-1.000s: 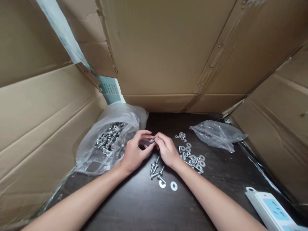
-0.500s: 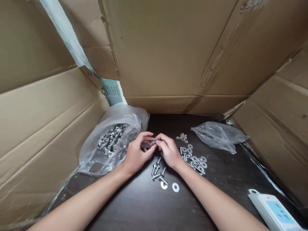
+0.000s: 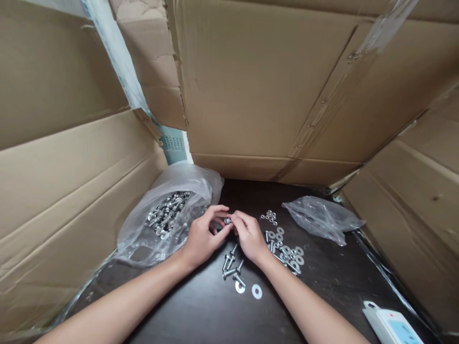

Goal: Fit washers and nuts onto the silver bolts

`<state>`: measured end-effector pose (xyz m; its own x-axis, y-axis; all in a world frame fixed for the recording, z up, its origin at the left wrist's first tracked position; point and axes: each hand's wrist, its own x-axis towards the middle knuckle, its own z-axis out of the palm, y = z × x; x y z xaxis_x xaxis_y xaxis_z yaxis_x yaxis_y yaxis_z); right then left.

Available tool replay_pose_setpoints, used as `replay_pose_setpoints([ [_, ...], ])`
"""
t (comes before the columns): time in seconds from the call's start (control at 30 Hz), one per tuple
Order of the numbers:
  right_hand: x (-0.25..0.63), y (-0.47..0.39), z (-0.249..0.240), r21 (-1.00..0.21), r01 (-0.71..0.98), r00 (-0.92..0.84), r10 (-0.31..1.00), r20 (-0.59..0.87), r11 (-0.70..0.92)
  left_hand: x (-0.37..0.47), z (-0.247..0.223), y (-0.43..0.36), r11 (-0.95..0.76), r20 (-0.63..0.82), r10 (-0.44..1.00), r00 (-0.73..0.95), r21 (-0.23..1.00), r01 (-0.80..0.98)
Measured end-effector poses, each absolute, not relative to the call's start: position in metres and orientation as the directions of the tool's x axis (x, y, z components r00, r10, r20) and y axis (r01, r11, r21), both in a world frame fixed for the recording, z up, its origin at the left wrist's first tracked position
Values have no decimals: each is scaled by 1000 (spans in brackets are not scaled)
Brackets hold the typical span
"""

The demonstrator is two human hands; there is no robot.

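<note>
Between my two hands, above the dark table, is a small metal bolt (image 3: 227, 220), its head end facing left. My left hand (image 3: 206, 234) pinches it from the left with thumb and fingers. From the right, the fingertips of my right hand (image 3: 247, 233) close on its other end, and most of the shank is hidden. Just below my hands lie several loose bolts (image 3: 232, 260). One flat washer (image 3: 240, 286) sits partly under a bolt, and another washer (image 3: 256, 291) lies beside it.
A clear plastic bag (image 3: 143, 239) full of bolts lies open at left. Mixed bolts and washers (image 3: 287, 253) spread right of my right wrist, with small nuts (image 3: 269, 217) behind. A flattened plastic bag (image 3: 322, 215) and a white power strip (image 3: 390, 325) are farther right. Cardboard walls (image 3: 258, 95) surround the table.
The view has tilted slightly, so the scene sits lower in the picture. Both hands keep hold of the bolt, with only slight finger movement.
</note>
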<state>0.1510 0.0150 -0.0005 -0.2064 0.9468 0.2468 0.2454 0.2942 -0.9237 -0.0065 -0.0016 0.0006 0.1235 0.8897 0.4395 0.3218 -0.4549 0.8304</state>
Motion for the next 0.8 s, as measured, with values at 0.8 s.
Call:
replay_pose_setpoints([
  [0.8, 153, 14, 0, -913, 245, -223, 936, 273, 325, -6, 0, -2, -443, 428, 896, 120, 839, 316],
])
